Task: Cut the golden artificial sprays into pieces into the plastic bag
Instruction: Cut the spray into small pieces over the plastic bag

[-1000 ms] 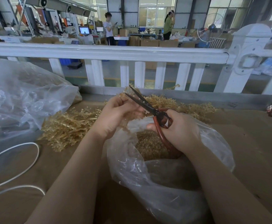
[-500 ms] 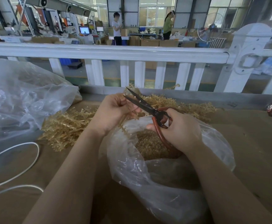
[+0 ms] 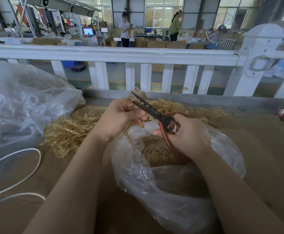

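While left hand grips spray, scissors beside.

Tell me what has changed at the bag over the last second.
The scissors in the right hand have slid left, so the open blades now cross the left hand, which has drawn in closer. Each hand's grip is unchanged, the left on its golden spray. The plastic bag and loose pile stayed put.

A white railing fronts a factory hall with tall daylit windows.
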A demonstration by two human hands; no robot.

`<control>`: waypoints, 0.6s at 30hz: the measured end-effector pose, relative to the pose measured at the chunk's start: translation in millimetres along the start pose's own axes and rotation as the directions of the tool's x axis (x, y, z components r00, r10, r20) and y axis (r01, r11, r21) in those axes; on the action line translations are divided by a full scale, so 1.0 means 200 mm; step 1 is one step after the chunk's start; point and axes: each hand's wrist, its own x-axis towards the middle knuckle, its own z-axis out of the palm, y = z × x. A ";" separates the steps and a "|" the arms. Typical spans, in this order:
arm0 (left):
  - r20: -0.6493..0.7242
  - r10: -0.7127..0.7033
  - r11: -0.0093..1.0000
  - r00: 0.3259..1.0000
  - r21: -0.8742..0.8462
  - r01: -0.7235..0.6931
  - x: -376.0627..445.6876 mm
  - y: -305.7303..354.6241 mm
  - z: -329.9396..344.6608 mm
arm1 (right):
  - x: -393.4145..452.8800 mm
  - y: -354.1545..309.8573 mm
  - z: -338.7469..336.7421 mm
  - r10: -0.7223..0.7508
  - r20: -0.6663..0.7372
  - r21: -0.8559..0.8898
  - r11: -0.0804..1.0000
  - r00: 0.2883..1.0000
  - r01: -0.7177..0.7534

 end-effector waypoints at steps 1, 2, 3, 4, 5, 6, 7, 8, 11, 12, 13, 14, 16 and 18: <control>0.005 -0.007 1.000 1.000 0.008 0.007 0.00 0.00 0.00 | 0.00 0.00 0.00 -0.004 0.002 -0.003 1.000 1.000 0.004; 0.015 -0.014 1.000 1.000 0.026 0.013 0.00 0.00 -0.01 | 0.00 0.00 0.00 -0.010 0.004 -0.006 1.000 1.000 0.010; 0.033 -0.022 0.999 0.999 0.043 0.020 0.00 -0.01 -0.02 | 0.00 0.00 0.00 -0.017 0.005 -0.008 1.000 1.000 0.017; 0.055 -0.032 0.998 0.998 0.056 0.028 0.00 -0.01 -0.02 | 0.00 0.00 -0.01 -0.024 0.002 -0.008 1.000 1.000 0.024; 0.076 -0.042 0.997 0.996 0.064 0.037 0.00 -0.01 -0.03 | -0.01 -0.01 -0.01 -0.033 -0.006 -0.002 0.999 0.999 0.033; 0.095 -0.053 0.997 0.994 0.069 0.046 0.00 -0.01 -0.03 | -0.01 -0.01 -0.01 -0.041 -0.015 0.007 0.999 0.999 0.041; 0.111 -0.064 0.996 0.992 0.069 0.057 0.00 -0.01 -0.04 | -0.01 -0.01 -0.01 -0.048 -0.021 0.015 0.999 0.999 0.049; 0.123 -0.074 0.996 0.990 0.060 0.067 0.00 -0.01 -0.04 | -0.01 -0.02 -0.02 -0.056 -0.024 0.018 0.998 0.998 0.057; 0.148 -0.095 0.995 0.984 0.027 0.092 0.00 -0.02 -0.05 | -0.01 -0.02 -0.02 -0.078 -0.024 0.010 0.997 0.997 0.078; 0.153 -0.100 0.995 0.983 0.026 0.097 -0.01 -0.02 -0.05 | -0.01 -0.02 -0.02 -0.083 -0.025 0.007 0.996 0.996 0.084; 0.156 -0.102 0.995 0.982 0.028 0.099 -0.01 -0.03 -0.05 | -0.01 -0.02 -0.02 -0.087 -0.025 0.004 0.996 0.996 0.087; 0.158 -0.101 0.995 0.982 0.031 0.097 -0.01 -0.03 -0.06 | -0.01 -0.02 -0.01 -0.087 -0.021 0.001 0.996 0.996 0.087; 0.156 -0.095 0.995 0.983 0.030 0.091 -0.01 -0.03 -0.06 | -0.01 -0.01 -0.01 -0.080 0.003 -0.009 0.997 0.997 0.080; 0.148 -0.087 0.996 0.985 0.030 0.084 -0.01 -0.02 -0.06 | -0.01 -0.01 -0.01 -0.072 0.037 -0.032 0.997 0.997 0.073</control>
